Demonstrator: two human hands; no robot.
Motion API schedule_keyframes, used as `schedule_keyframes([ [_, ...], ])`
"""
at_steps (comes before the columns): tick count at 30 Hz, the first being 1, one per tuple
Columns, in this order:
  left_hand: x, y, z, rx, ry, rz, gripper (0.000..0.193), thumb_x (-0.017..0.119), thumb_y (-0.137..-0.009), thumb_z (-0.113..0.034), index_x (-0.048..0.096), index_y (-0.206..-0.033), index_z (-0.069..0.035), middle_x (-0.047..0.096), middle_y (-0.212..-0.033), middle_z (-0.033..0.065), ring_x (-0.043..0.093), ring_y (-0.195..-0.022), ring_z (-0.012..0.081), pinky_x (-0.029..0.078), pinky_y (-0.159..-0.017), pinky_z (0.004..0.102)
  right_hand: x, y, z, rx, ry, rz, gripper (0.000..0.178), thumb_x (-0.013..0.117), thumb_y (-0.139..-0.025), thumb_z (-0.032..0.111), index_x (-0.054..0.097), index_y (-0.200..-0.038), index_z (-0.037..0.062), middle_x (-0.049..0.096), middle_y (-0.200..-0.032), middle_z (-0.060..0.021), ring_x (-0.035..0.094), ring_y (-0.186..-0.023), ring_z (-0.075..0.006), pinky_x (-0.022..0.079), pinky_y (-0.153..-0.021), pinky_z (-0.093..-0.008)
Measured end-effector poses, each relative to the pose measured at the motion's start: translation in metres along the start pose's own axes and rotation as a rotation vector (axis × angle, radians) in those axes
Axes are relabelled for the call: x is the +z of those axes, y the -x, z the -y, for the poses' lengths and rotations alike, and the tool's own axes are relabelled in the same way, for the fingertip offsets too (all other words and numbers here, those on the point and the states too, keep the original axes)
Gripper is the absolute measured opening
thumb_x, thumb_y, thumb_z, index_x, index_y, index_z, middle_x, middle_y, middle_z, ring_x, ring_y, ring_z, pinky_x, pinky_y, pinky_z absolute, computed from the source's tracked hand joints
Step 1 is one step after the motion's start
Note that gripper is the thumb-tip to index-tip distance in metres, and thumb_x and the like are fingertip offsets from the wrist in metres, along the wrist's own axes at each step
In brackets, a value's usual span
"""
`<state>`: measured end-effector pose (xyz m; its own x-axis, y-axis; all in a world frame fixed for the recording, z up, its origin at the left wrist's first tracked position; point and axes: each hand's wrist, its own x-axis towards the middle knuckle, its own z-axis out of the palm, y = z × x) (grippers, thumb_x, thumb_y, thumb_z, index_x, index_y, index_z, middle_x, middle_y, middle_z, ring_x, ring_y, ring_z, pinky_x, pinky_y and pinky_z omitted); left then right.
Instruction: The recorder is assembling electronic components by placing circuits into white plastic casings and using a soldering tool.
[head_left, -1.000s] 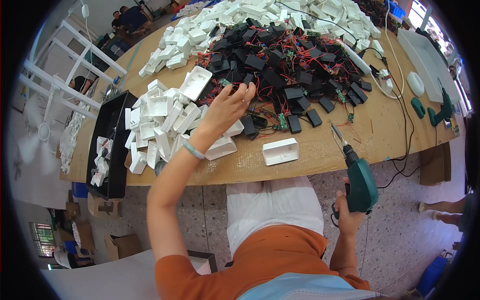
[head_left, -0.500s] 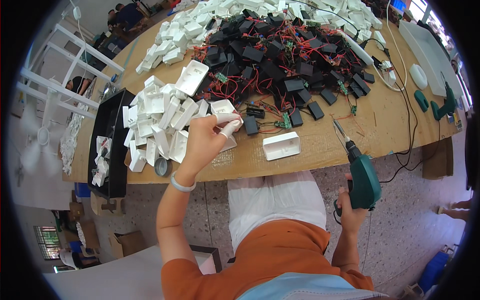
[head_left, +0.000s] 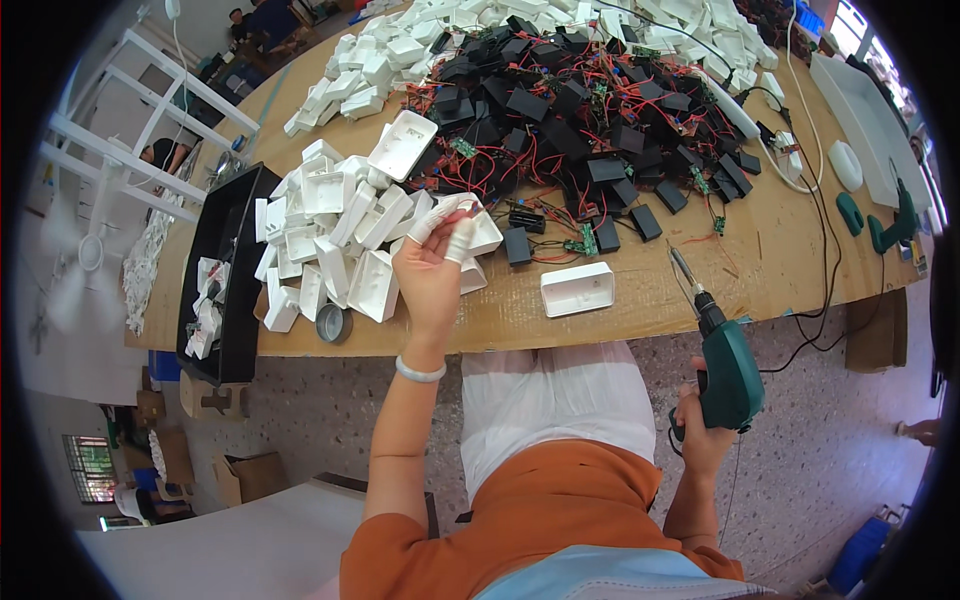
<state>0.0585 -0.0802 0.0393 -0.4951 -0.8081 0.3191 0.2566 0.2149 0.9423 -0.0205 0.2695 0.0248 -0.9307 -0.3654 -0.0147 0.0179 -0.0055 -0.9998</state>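
My right hand (head_left: 705,430) grips a green soldering gun (head_left: 732,375) by its handle, its metal tip pointing up over the table's near edge. White covers sit on the fingertips of my left hand (head_left: 432,270), raised beside a heap of white plastic boxes (head_left: 345,215). Its thumb and fingers are closed together; a small dark-reddish bit shows at their tips, too small to name. Just behind those fingers is an open white box (head_left: 486,236). One more open white box (head_left: 578,291) lies apart, between my two hands.
Black battery cases with red wires and green circuit boards (head_left: 570,120) form a large pile mid-table. More white boxes (head_left: 375,70) lie behind. A black tray (head_left: 215,335) sits at the left edge. Cables (head_left: 822,230), a second green tool (head_left: 895,225) and a white tray (head_left: 865,125) are right.
My left hand has turned more upright, its fingers rising slightly. The view has shifted a little, moving the table's things rightward. The right hand still holds the soldering gun in nearly the same place.
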Motion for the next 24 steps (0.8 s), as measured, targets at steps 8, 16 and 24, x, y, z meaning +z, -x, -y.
schedule_keyframes([
  [8,0.018,-0.033,-0.002,0.134,0.051,-0.199,0.024,0.062,-0.100,-0.006,0.068,-0.122,0.002,0.071,-0.114,0.0096,0.065,-0.101,0.0120,0.053,-0.091,0.0272,0.001,0.000,0.008,0.018,0.060,0.028,0.043,0.059,-0.087,-0.011,0.054,-0.129,-0.0029,0.064,-0.121,-0.0102,0.050,-0.058,-0.0038,0.042,-0.052,-0.0216],
  [16,0.041,-0.009,-0.038,0.299,-0.085,0.119,0.018,0.059,-0.100,-0.002,0.068,-0.115,0.003,0.058,-0.108,0.0062,0.067,-0.087,0.0133,0.057,-0.077,0.0274,-0.001,0.008,0.014,0.065,0.074,-0.015,0.036,0.061,-0.088,-0.007,0.058,-0.124,-0.0025,0.064,-0.093,-0.0030,0.049,-0.058,-0.0035,0.041,-0.053,-0.0212],
  [24,0.060,0.067,-0.002,0.237,-0.568,0.479,0.037,0.068,-0.087,0.000,0.068,-0.124,-0.004,0.068,-0.099,0.0163,0.067,-0.084,0.0335,0.054,-0.074,0.0392,-0.013,0.023,-0.018,0.039,0.346,0.226,0.037,0.066,-0.089,-0.002,0.063,-0.126,0.0011,0.054,-0.075,0.0058,0.048,-0.061,-0.0025,0.040,-0.055,-0.0203],
])
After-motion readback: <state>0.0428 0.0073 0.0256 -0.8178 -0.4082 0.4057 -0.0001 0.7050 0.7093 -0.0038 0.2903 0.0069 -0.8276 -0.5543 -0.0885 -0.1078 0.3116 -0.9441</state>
